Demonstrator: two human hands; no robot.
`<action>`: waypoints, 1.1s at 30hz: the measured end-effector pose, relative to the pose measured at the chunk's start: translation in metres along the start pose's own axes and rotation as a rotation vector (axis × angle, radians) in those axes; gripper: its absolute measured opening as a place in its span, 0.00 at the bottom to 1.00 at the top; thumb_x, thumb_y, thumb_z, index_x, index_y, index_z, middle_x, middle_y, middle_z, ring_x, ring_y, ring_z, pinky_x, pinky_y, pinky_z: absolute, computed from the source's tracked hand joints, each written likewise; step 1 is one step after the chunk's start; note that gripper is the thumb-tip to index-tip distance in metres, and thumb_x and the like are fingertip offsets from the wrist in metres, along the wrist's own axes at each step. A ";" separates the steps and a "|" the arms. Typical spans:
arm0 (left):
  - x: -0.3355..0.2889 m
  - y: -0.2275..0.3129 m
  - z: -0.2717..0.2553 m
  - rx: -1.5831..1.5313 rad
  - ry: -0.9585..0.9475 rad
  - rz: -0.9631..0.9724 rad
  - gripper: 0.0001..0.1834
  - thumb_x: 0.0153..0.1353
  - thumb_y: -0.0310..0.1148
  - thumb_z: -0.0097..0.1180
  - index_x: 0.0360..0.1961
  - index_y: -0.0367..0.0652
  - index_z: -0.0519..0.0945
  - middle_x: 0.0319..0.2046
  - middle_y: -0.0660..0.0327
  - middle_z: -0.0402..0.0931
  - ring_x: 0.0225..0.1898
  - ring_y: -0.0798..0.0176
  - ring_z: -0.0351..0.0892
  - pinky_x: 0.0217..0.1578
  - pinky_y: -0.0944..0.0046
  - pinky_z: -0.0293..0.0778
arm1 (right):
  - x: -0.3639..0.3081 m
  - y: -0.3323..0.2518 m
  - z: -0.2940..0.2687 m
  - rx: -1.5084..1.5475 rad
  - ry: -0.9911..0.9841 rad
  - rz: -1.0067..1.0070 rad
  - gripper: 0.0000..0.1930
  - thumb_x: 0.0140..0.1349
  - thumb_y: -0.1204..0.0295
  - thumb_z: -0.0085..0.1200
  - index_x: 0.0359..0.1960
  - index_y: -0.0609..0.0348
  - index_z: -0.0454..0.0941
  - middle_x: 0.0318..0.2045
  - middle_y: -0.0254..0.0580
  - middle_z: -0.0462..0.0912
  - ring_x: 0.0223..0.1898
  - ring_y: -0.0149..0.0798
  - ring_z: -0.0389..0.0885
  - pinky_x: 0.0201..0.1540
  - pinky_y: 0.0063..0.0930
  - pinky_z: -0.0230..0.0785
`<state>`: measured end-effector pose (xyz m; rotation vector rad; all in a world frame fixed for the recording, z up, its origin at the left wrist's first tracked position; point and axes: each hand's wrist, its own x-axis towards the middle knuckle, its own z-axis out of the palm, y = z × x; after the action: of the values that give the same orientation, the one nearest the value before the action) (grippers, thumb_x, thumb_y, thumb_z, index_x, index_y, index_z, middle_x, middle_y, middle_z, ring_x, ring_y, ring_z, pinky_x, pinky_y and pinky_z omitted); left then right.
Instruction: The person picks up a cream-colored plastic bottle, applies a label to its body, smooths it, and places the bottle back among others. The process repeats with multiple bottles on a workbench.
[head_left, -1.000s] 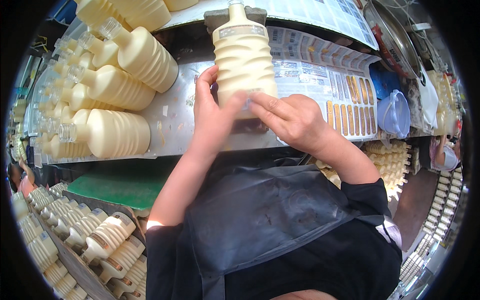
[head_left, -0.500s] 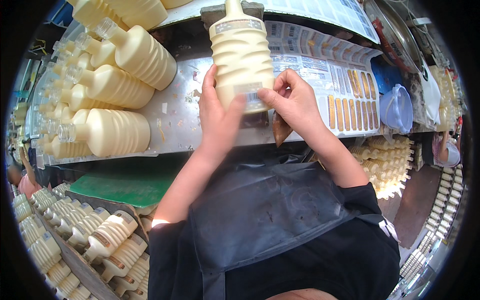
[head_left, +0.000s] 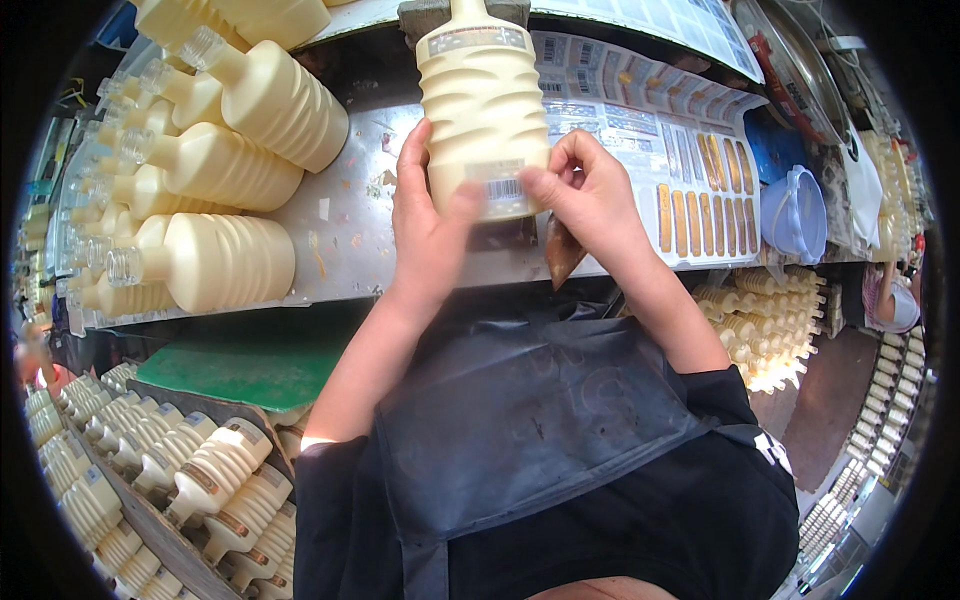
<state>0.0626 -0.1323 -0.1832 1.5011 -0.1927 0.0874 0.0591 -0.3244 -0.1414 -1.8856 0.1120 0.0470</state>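
Observation:
A cream plastic bottle (head_left: 480, 110) with wavy ridges lies neck away from me, its neck on a grey block (head_left: 425, 18). It carries a patterned label band near the shoulder and a clear label with a barcode (head_left: 503, 189) near the base. My left hand (head_left: 432, 225) grips the bottle's left side, its blurred thumb over the lower label. My right hand (head_left: 592, 195) is closed at the bottle's lower right, thumb at the label's edge. From under its palm sticks a brown pointed tool (head_left: 563, 258); its other end is hidden.
Several similar bottles (head_left: 230, 262) lie stacked on the metal table (head_left: 345, 235) at left. Label sheets (head_left: 650, 140) cover its right side, beside a pale blue bucket (head_left: 793, 215). A green board (head_left: 240, 365) and crated bottles (head_left: 225, 465) are lower left. Other people's arms show at both edges.
My left thumb has slid slightly left and down over the lower label. The bottle and both hands have shifted up a little in view; my right thumb stays at the label's edge.

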 end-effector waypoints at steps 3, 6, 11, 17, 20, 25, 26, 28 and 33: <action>-0.001 -0.003 0.001 -0.098 0.016 -0.016 0.44 0.67 0.39 0.61 0.76 0.33 0.53 0.68 0.43 0.64 0.68 0.52 0.67 0.69 0.53 0.64 | 0.001 -0.001 0.000 0.122 -0.011 0.025 0.21 0.59 0.58 0.72 0.30 0.59 0.73 0.26 0.34 0.77 0.29 0.28 0.73 0.34 0.25 0.69; -0.001 -0.003 0.005 -0.005 0.027 -0.004 0.43 0.67 0.39 0.61 0.76 0.34 0.54 0.68 0.43 0.64 0.68 0.51 0.68 0.68 0.53 0.64 | -0.001 -0.002 0.003 -0.013 0.021 -0.023 0.18 0.63 0.62 0.71 0.31 0.56 0.72 0.25 0.24 0.72 0.28 0.19 0.66 0.30 0.16 0.62; -0.003 0.001 0.005 0.089 0.020 0.025 0.43 0.67 0.40 0.61 0.75 0.34 0.55 0.67 0.43 0.65 0.67 0.51 0.69 0.67 0.53 0.66 | -0.002 -0.004 0.006 -0.124 0.056 -0.026 0.19 0.62 0.61 0.71 0.30 0.56 0.71 0.24 0.25 0.73 0.27 0.19 0.66 0.29 0.16 0.63; -0.001 -0.001 0.006 0.096 0.024 0.046 0.43 0.67 0.42 0.61 0.75 0.33 0.55 0.66 0.42 0.66 0.66 0.50 0.71 0.67 0.53 0.66 | -0.002 -0.004 0.006 -0.112 0.051 -0.003 0.19 0.62 0.61 0.71 0.30 0.56 0.71 0.24 0.26 0.73 0.27 0.19 0.67 0.29 0.17 0.63; -0.001 0.000 0.005 0.149 0.038 0.047 0.44 0.67 0.42 0.61 0.75 0.33 0.55 0.66 0.42 0.66 0.66 0.50 0.71 0.67 0.52 0.66 | -0.002 -0.004 0.005 -0.027 0.035 0.027 0.19 0.62 0.61 0.71 0.30 0.56 0.71 0.25 0.25 0.73 0.28 0.19 0.66 0.30 0.17 0.63; -0.003 0.003 0.007 0.068 0.035 -0.012 0.47 0.63 0.42 0.64 0.75 0.34 0.54 0.66 0.41 0.66 0.65 0.48 0.70 0.67 0.51 0.66 | -0.003 -0.004 0.006 -0.061 0.046 -0.022 0.20 0.62 0.60 0.72 0.30 0.56 0.71 0.25 0.25 0.72 0.27 0.19 0.65 0.29 0.18 0.62; -0.003 0.002 0.007 0.122 0.032 -0.011 0.48 0.62 0.42 0.65 0.75 0.35 0.54 0.66 0.41 0.65 0.65 0.48 0.70 0.67 0.51 0.66 | -0.003 -0.003 0.006 -0.127 0.044 -0.046 0.20 0.62 0.60 0.72 0.30 0.56 0.70 0.24 0.25 0.71 0.27 0.20 0.65 0.29 0.18 0.62; -0.002 0.001 0.006 0.126 0.040 -0.037 0.49 0.60 0.43 0.66 0.75 0.35 0.55 0.66 0.41 0.65 0.65 0.47 0.70 0.67 0.50 0.65 | -0.003 -0.002 0.006 -0.152 0.064 -0.045 0.20 0.61 0.61 0.72 0.30 0.55 0.70 0.24 0.25 0.71 0.27 0.19 0.65 0.29 0.18 0.62; -0.002 -0.003 0.006 0.158 0.049 -0.038 0.50 0.59 0.45 0.67 0.75 0.34 0.55 0.66 0.40 0.65 0.65 0.45 0.69 0.67 0.48 0.64 | -0.003 -0.002 0.007 -0.146 0.060 -0.012 0.20 0.61 0.61 0.72 0.30 0.55 0.69 0.24 0.25 0.71 0.27 0.19 0.65 0.28 0.17 0.61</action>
<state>0.0608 -0.1386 -0.1858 1.6578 -0.1199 0.1116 0.0560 -0.3168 -0.1415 -2.0345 0.1422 -0.0102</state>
